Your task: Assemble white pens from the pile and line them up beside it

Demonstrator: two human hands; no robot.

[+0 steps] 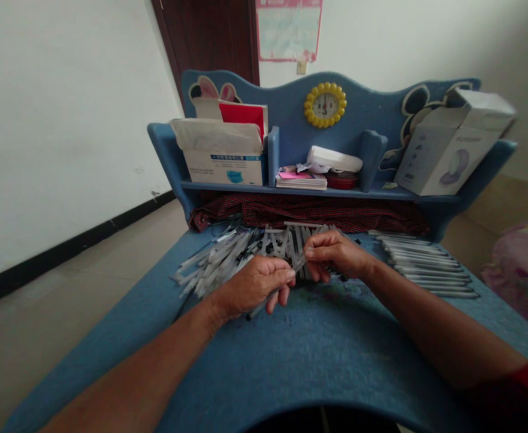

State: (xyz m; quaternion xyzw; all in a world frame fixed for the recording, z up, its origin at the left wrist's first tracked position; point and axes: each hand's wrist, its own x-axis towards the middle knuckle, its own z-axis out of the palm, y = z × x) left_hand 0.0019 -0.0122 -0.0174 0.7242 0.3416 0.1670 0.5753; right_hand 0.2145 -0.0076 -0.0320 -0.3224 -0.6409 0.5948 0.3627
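Note:
My left hand [255, 285] is closed around a thin grey pen-like stick [264, 304] that slants down out of its fingers. My right hand [336, 254] pinches the upper end of the same stick, right beside the left fingertips. Both hands hover over the blue desk top [291, 361]. Just behind them lies a loose heap of several grey and white sticks [228, 255]. A neat row of the same kind of sticks [430, 264] lies to the right of my right wrist.
A blue shelf [291, 189] at the desk's back carries a face-mask box [225, 159], a stack of booklets [300, 179], a white carton [448, 147] and a yellow clock [325, 105]. A dark red checked cloth [309, 213] lies under the shelf. Floor drops away on the left.

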